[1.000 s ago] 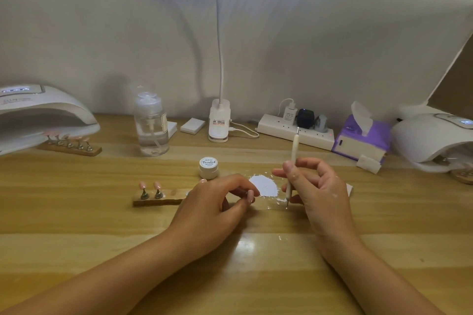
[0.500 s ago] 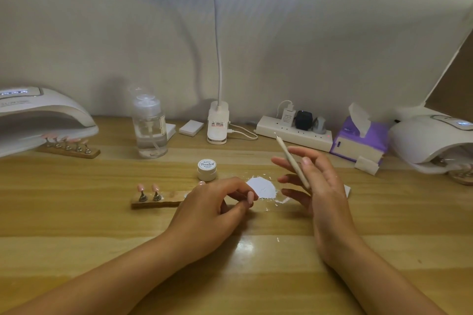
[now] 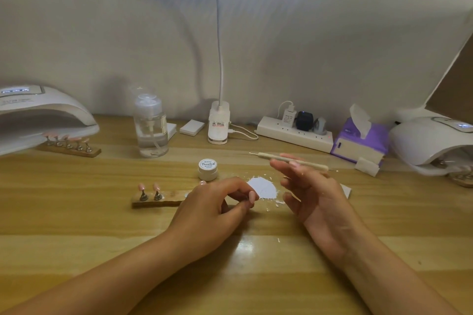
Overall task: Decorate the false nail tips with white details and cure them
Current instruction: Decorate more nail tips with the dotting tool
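Dotting tool [image 3: 266, 155]: nearly level above the table [image 3: 76, 225], thin tip pointing left; one second ago it stood upright, tip down beside the white patch [image 3: 263, 186].
Right hand [image 3: 317, 199]: higher than before; fingers outstretched with the tool nipped between them. Cannot tell which fingers.
Left hand [image 3: 215, 208]: unmoved; fingers curled, thumb and forefinger tips together at the right end of the wooden holder [image 3: 158, 202]. Cannot tell whether they pinch anything.
Nail tips [image 3: 141, 186]: two pink ones upright on the holder; its right end is hidden under the left hand.
Jar [image 3: 207, 169]: lid on, contents unseen, just behind the left hand.
Pump bottle [image 3: 151, 133]: clear liquid in the lower part.
Tissue pack [image 3: 363, 140]: one sheet sticking up.
Left lamp [image 3: 38, 115]: second holder [image 3: 69, 148] with pink tips at its mouth; housing cut off by the frame edge.
Right lamp [image 3: 430, 140]: items beneath too blurred to identify.
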`<state>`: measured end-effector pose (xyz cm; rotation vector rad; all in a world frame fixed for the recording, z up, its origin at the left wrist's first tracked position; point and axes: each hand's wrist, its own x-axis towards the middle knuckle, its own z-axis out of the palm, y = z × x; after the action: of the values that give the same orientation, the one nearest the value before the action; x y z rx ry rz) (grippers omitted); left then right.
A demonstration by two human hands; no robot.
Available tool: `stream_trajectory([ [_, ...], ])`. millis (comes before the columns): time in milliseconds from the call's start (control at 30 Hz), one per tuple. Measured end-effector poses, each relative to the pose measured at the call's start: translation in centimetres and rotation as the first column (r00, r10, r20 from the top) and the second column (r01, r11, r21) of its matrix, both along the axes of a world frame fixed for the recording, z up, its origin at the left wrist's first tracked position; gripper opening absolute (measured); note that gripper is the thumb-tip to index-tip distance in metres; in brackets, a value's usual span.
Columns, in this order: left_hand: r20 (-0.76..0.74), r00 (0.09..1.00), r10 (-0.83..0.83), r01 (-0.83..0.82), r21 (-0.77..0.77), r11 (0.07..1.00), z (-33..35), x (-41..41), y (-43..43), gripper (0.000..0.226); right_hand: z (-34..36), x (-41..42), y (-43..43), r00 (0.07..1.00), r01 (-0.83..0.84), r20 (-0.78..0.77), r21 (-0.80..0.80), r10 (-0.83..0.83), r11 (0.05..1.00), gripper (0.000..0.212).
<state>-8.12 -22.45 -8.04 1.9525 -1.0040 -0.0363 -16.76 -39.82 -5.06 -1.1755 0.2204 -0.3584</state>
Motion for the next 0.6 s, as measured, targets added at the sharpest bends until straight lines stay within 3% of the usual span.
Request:
stream_trajectory([
  [67, -0.001, 1.0, 0.009, -0.009, -0.006, 1.0, -0.03, 0.01, 0.0, 0.013, 0.08, -0.01, 0.15, 0.998, 0.051, -0.037, 0.001, -0.051, 0.999, 0.013],
  [233, -0.01, 1.0, 0.013, -0.013, -0.001, 1.0, 0.11, -0.1, -0.05, 0.013, 0.49, -0.14, 0.11, 0.994, 0.077, -0.084, 0.095, -0.069, 0.992, 0.026],
  [600, -0.016, 1.0, 0.025, -0.025, 0.011, 1.0, 0.2, -0.22, -0.04, 0.01, 0.52, -0.35, 0.56, 0.993, 0.082, -0.085, -0.01, -0.082, 0.997, 0.027],
])
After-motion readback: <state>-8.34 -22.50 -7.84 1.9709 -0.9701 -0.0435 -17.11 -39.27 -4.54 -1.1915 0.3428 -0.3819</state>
